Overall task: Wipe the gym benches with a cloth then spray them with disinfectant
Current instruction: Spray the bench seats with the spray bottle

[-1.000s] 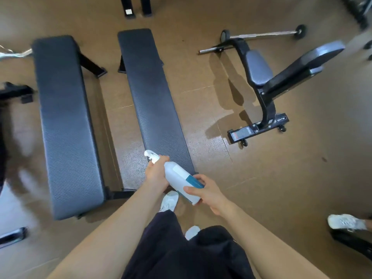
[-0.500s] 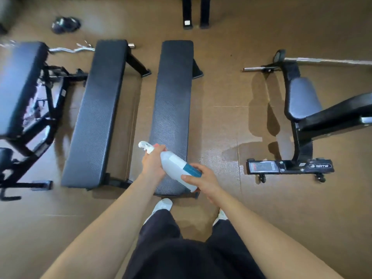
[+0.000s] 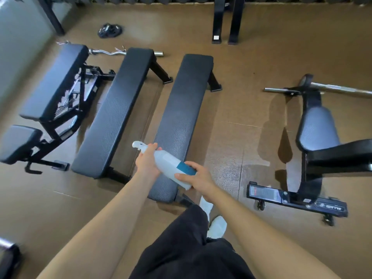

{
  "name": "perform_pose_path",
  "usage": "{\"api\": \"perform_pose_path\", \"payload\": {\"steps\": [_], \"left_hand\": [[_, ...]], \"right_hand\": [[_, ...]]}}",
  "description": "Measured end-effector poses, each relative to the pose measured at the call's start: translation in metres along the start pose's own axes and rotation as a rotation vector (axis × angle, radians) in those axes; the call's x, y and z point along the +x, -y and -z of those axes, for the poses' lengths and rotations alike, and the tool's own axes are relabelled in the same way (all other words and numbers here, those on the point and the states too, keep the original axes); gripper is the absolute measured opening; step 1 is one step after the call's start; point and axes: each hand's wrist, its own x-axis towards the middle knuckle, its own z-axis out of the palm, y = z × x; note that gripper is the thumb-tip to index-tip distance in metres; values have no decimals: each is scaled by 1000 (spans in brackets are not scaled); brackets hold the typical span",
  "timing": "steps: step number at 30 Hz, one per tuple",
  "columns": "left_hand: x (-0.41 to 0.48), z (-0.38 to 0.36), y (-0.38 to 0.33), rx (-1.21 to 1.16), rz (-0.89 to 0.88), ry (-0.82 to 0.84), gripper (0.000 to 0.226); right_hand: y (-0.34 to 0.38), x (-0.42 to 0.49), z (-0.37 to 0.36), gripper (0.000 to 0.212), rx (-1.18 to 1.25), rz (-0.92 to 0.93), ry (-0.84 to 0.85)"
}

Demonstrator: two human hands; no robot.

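Holding a white spray bottle (image 3: 170,165) with a blue label in both hands, hovering it right above the near end of the middle flat bench (image 3: 181,117). Wrapping the left hand (image 3: 148,163) round the bottle's neck just under the trigger head, curling the fingers snug on it, aiming the nozzle off past the left edge of that bench. Cupping the bottom end with the right hand (image 3: 198,179), laying the thumb across the white side and curling the fingers over the blue label, so a proper hold there too. Holding it kinda tilted, dipping the base toward the bench's near right corner.

Seeing a second flat bench (image 3: 118,109) lying just left of the middle flat bench, parallel to it, with a strip of brown floor (image 3: 231,63) between. Spotting an adjustable bench (image 3: 52,83) further left again with its back pad raised, and a chrome curl bar (image 3: 108,53) lying on the floor past the far ends of those two. Noticing another padded bench (image 3: 318,127) on a wheeled black frame well to the right of the middle flat bench, plus a straight chrome bar (image 3: 342,88) resting beyond it. Standing at the bench's near end in black shorts (image 3: 191,254) and white shoes (image 3: 217,226), planting the shoes just right of its near foot.
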Motion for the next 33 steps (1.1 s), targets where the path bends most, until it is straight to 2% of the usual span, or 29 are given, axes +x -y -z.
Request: {"api": "perform_pose_path", "payload": {"steps": [6, 12, 15, 18, 20, 22, 24, 30, 33], "left_hand": [[21, -43, -2, -113, -33, 104, 47], [79, -108, -20, -164, 8, 61, 30], [116, -146, -36, -217, 73, 62, 13], [145, -187, -60, -225, 86, 25, 18], [161, -212, -79, -259, 82, 59, 30], [180, -236, -97, -279, 91, 113, 38], [198, -257, -111, -267, 108, 129, 36], [233, -321, -141, -218, 185, 41, 20], [250, -351, -152, -216, 173, 49, 27]], "right_hand": [[27, 36, 29, 46, -72, -11, 27], [69, 114, 59, 52, -151, -49, 2], [102, 162, 76, 44, -208, -67, 22], [140, 205, 86, 45, -226, -112, 36], [164, 233, 89, 50, -226, -147, 32], [187, 259, 92, 46, -226, -164, 23], [205, 281, 98, 45, -229, -176, 14], [250, 340, 124, 49, -279, -161, 11], [263, 369, 137, 54, -286, -181, 8]]}}
